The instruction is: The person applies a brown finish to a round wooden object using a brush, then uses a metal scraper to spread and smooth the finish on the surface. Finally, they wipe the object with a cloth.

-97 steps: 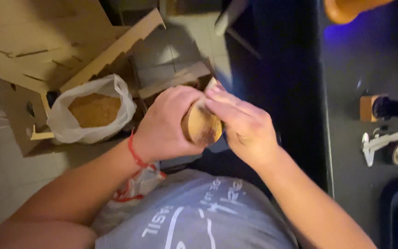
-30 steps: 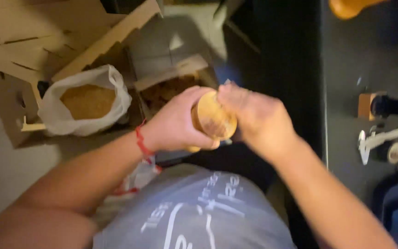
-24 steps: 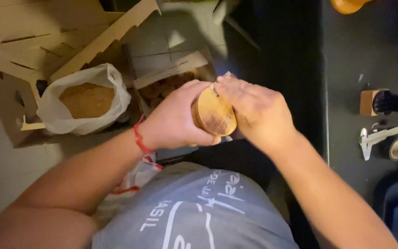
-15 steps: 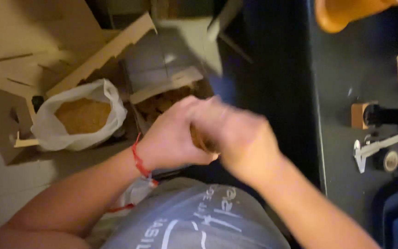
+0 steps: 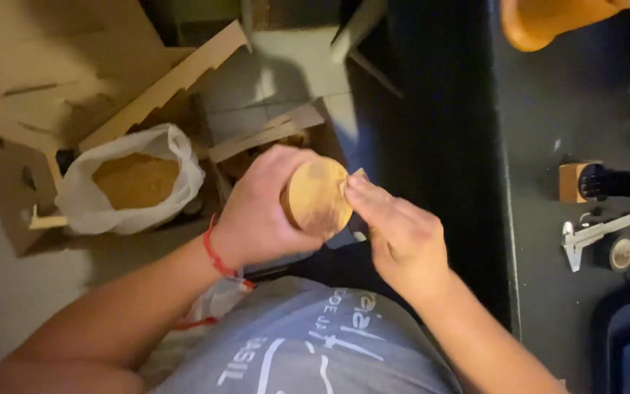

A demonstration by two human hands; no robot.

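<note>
My left hand [image 5: 260, 215] grips a round wooden piece [image 5: 320, 198] with its flat end face turned toward me. A red cord sits on that wrist. My right hand [image 5: 399, 237] lies against the piece's right edge, fingertips pressing a small scrap of sandpaper-like sheet [image 5: 356, 176] onto the rim. Both hands are held above my lap, over my grey shirt.
A white plastic bag of sawdust [image 5: 134, 182] sits on the floor at left among cardboard pieces [image 5: 162, 84]. A dark workbench [image 5: 570, 219] at right carries a caliper [image 5: 592, 235], a wooden block [image 5: 572, 182], a tape roll [image 5: 621, 253] and an orange vessel [image 5: 548, 22].
My right hand has slid across the face of the wooden piece to its right edge, uncovering the round face. My left hand keeps its grip; the view shifted slightly.
</note>
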